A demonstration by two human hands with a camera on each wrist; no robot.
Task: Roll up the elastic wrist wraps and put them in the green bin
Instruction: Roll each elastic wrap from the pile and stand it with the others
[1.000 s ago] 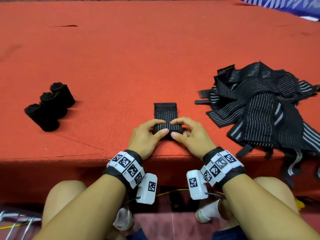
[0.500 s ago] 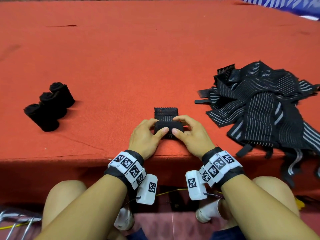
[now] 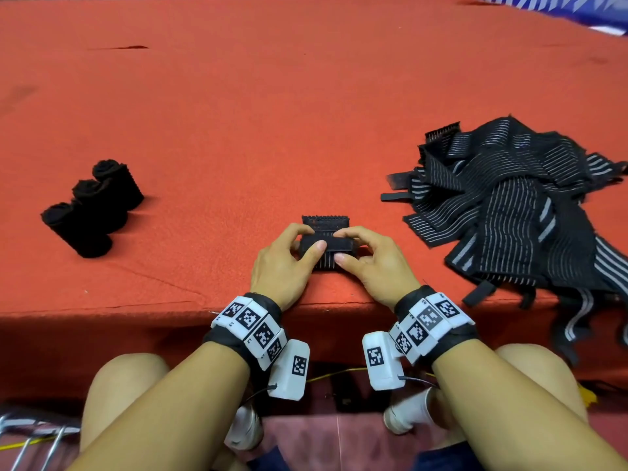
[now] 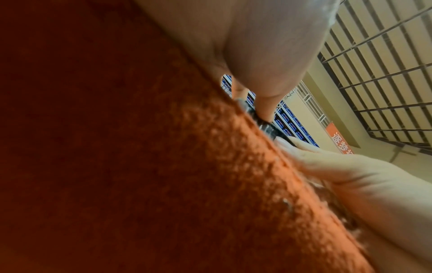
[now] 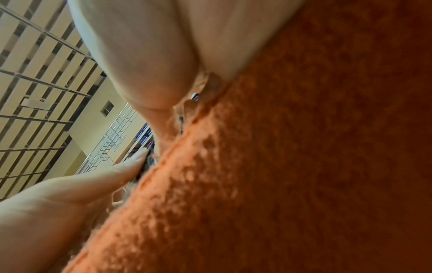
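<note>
A black elastic wrist wrap (image 3: 327,244) lies near the front edge of the red table, partly rolled into a short tube. My left hand (image 3: 289,256) pinches the roll's left end between thumb and fingers. My right hand (image 3: 368,258) pinches its right end the same way. The unrolled end (image 3: 325,222) sticks out flat beyond the fingers. In the left wrist view only a sliver of the wrap (image 4: 264,125) shows past my thumb. The right wrist view shows a dark bit of the wrap (image 5: 149,160) beside the left thumb. No green bin is in view.
Three rolled black wraps (image 3: 91,207) stand in a row at the left. A loose heap of striped black wraps (image 3: 516,212) lies at the right and hangs over the table's front edge (image 3: 136,309). Red felt (image 3: 306,96) stretches far back.
The roll has moved away from me along the wrap and grown thicker. Less flat wrap shows beyond my fingers. Both hands shifted slightly forward with it.
</note>
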